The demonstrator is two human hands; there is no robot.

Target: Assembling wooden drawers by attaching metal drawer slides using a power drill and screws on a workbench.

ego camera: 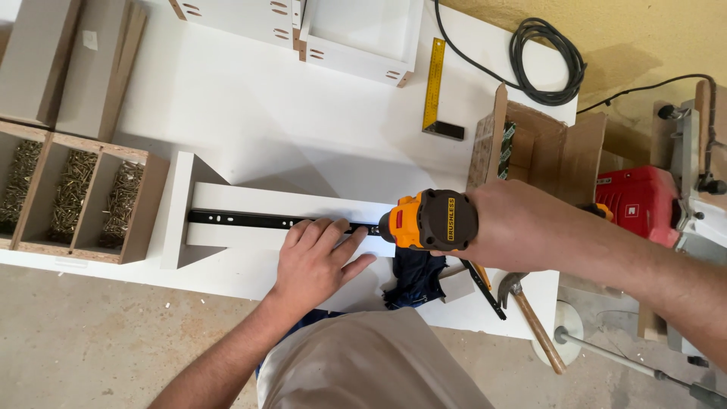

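My left hand (318, 261) lies with fingers spread flat on the white panel (291, 220) on the desk (250, 113), beside the thin, stiff black slide rail (250, 220). My right hand (515, 227) wraps the drill (428, 221); it looks heavy, best held by its grip.

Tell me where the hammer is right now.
In the head view the hammer lies at the lower right, at the white table's near corner, its wooden handle overhanging the edge, just below the right hand gripping the drill.
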